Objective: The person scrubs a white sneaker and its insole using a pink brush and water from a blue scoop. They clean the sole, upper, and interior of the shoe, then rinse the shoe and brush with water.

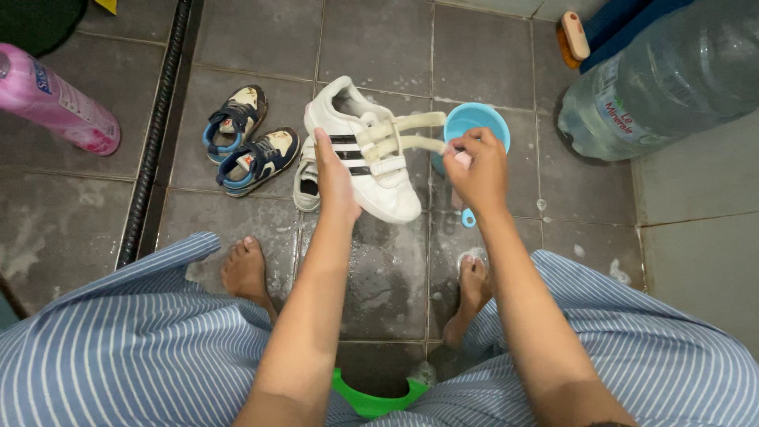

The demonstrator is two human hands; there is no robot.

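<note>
My left hand (334, 175) grips a white sneaker (370, 162) with black side stripes and cream hook-and-loop straps, held above the wet grey tiles. My right hand (477, 168) is closed on the end of one strap, and something small and pink shows between its fingers; what it is I cannot tell. Just behind the right hand sits a light blue scoop (475, 123) with its handle pointing toward me. A second white shoe (306, 183) lies partly hidden under the held sneaker.
A pair of small navy and blue sandals (245, 141) lies left of the sneaker. A pink bottle (55, 99) lies at far left beside a floor drain grate (154, 130). A large water jug (672, 75) and a brush (572, 38) are at upper right. A green stool edge (371, 395) is between my knees.
</note>
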